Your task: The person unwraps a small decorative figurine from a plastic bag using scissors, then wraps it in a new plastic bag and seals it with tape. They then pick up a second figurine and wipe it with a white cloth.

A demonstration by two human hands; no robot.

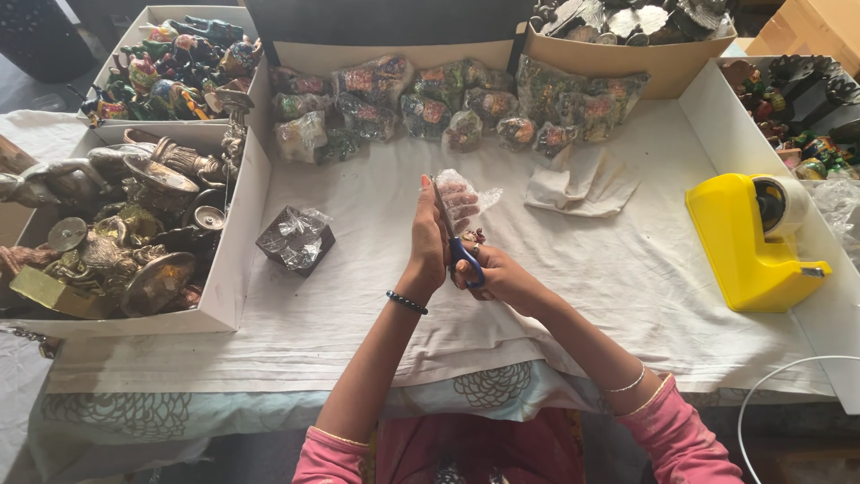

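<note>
**Trimming a clear plastic wrap with scissors**

The left hand (428,235) pinches the clear plastic wrap (463,197) upright above the surface (376,305); the right hand (502,278) grips blue-handled scissors (459,246). Best keep the film taut, fingers off the blades.
</note>
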